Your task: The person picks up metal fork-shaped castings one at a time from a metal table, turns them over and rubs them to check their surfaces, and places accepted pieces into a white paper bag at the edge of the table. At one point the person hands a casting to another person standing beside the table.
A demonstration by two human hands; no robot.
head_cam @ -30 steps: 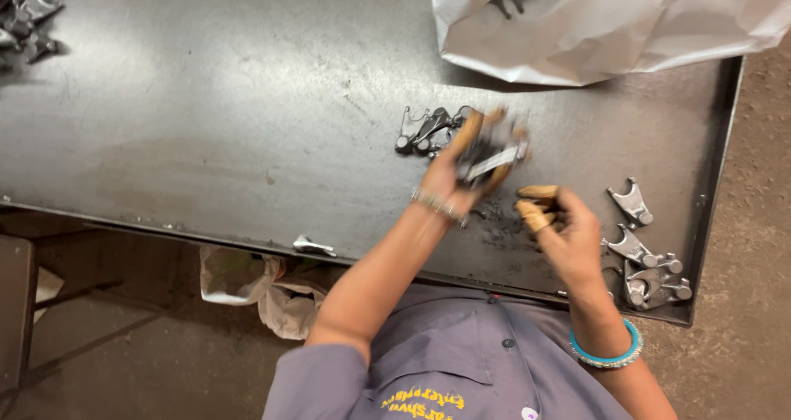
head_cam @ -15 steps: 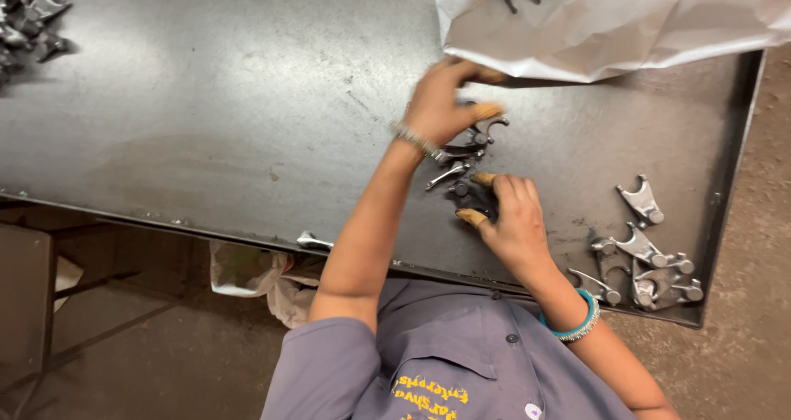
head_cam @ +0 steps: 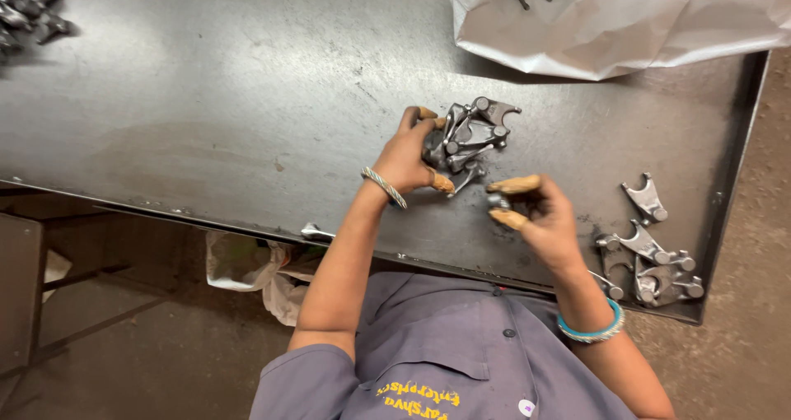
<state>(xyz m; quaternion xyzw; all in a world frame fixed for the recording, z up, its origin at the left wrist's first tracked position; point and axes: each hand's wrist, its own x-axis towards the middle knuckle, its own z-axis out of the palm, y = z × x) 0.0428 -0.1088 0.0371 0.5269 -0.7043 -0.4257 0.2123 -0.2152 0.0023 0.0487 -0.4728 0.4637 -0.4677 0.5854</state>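
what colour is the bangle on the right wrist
Turquoise blue bangle, clearest in the head view, on the right hand's wrist.

Head view, steeply down, close over table [head_cam: 206, 123]

Lighting is even and moderately bright, arriving from overhead. The dark metal table [head_cam: 206, 99] returns a broad, soft sheen across its middle, without hard glare. The white bag [head_cam: 626, 25] is the brightest area, close to washed out on its folds. Shadows are short and soft beneath the left hand [head_cam: 408, 156] and the right hand [head_cam: 544, 218]. Focus is sharp at centre; the floor below the table lies dimmer. No motion blur shows.
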